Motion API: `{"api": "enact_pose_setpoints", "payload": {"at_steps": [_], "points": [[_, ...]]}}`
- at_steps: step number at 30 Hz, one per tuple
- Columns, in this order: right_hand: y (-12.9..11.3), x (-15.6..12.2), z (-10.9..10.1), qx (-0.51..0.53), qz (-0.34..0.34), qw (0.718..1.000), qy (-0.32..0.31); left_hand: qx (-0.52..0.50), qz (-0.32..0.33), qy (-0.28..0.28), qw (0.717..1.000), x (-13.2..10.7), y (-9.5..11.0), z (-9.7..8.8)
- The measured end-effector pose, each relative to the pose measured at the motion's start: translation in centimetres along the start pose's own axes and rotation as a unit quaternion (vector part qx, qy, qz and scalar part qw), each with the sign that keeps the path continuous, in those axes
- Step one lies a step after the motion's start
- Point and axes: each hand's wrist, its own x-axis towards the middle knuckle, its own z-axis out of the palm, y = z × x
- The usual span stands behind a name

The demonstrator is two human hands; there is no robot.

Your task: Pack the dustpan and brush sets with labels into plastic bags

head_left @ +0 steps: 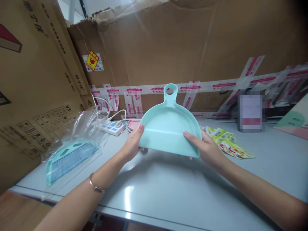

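Note:
A light teal dustpan (168, 120) is held up above the table, its looped handle pointing up and its open face toward me. My left hand (132, 141) grips its left edge, thumb on the front. On the opposite side my right hand (204, 144) is closed around the right edge, with a finger lying across the front face. The fingers behind the pan are mostly hidden. To the left, a matching hand brush (72, 157) with blue-grey bristles lies in a clear plastic bag (83, 123) on the table, apart from both hands.
The grey table (168, 195) has a large taped cardboard box (154, 48) along its back and another box (36, 80) at left. A white power strip (113, 127) with cables, a pink round item (133, 124), green-yellow packets (231, 144) and a blurred-out object (251, 112) stand around.

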Motion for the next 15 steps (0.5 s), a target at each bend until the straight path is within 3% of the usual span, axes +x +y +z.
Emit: {"api": "enact_pose_setpoints", "payload": {"at_steps": [9, 13, 15], "points": [[-0.4, -0.8, -0.7, -0.06, 0.004, 0.997, -0.052, 0.011, -0.031, -0.068, 0.997, -0.2, 1.2, -0.7], [-0.2, -0.8, -1.1, -0.132, -0.048, 0.982, -0.127, 0.028, -0.057, -0.013, 0.998, -0.1, -0.1, -0.2], [-0.1, -0.1, -1.7, -0.161, -0.113, 0.974, -0.109, 0.036, -0.076, 0.018, 0.996, 0.0, -0.4, 0.0]]}}
